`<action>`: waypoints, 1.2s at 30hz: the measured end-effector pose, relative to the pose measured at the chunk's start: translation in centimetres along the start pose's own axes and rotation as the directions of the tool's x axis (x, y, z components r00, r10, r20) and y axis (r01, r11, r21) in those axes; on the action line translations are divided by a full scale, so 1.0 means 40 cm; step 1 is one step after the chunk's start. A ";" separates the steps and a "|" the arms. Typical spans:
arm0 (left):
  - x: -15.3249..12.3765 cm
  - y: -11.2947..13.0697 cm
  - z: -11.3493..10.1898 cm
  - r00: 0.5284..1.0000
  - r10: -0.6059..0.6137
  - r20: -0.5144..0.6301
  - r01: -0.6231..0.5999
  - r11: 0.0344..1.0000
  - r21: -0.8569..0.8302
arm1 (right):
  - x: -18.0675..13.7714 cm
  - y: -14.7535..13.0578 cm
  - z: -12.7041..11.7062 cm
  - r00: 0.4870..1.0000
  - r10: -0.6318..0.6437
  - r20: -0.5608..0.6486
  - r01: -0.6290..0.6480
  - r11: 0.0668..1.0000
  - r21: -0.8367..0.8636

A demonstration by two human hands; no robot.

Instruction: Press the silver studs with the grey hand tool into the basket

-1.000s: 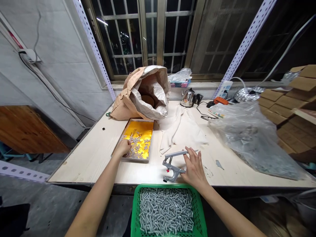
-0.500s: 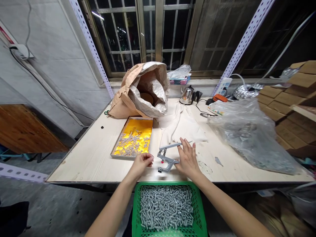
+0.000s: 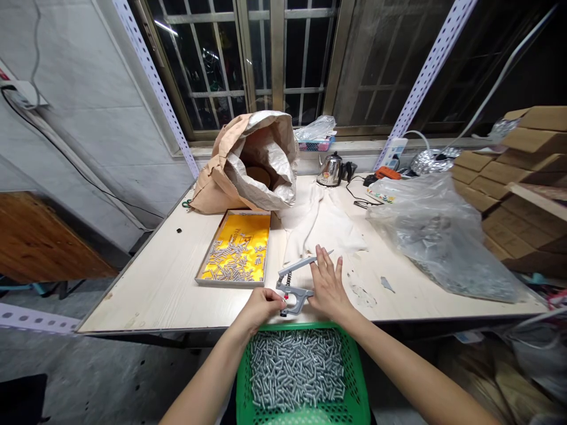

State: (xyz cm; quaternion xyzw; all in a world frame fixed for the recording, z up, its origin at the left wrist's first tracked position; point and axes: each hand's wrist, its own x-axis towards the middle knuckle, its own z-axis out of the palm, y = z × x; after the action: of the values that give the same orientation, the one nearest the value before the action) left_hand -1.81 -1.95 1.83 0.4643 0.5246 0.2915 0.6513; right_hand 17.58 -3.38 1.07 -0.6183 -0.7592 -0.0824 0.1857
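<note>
My right hand grips the handles of grey hand pliers with a spring and a small red piece near the jaws. The pliers' handles are spread apart. At the jaws, my left hand is closed in a pinch on something too small to make out. Just below both hands, a green basket holds a heap of silvery, ridged screw-like parts. A shallow tray stands left of the pliers, with a yellow sheet and more small metal parts inside.
A large open paper sack lies behind the tray. White cloth spreads across the table's middle, with a metal kettle behind it. A clear plastic bag is at the right, beside stacked cardboard boxes.
My left hand has moved right and slightly down, from beside the pliers to their jaws. The right hand keeps its hold on the pliers. The whole view has shifted a little.
</note>
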 end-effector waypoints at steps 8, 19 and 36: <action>-0.011 0.025 0.001 0.997 -0.006 0.081 -0.007 0.986 0.165 | -0.008 -0.009 0.002 1.000 -0.007 0.001 0.007 1.000 0.024; -0.017 0.032 -0.033 0.996 0.012 0.084 -0.015 0.999 0.041 | 0.001 0.022 0.013 0.999 -0.038 0.014 0.037 0.998 0.044; -0.021 0.005 -0.008 0.994 -0.106 -0.007 0.104 0.987 -0.122 | 0.047 0.013 0.028 0.968 -0.041 0.247 0.062 0.995 -0.077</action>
State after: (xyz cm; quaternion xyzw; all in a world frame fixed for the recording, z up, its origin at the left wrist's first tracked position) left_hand -2.32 -2.49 2.34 0.3934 0.5340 0.2914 0.6893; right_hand 17.59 -1.17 0.71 -0.6112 -0.7879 -0.0422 0.0621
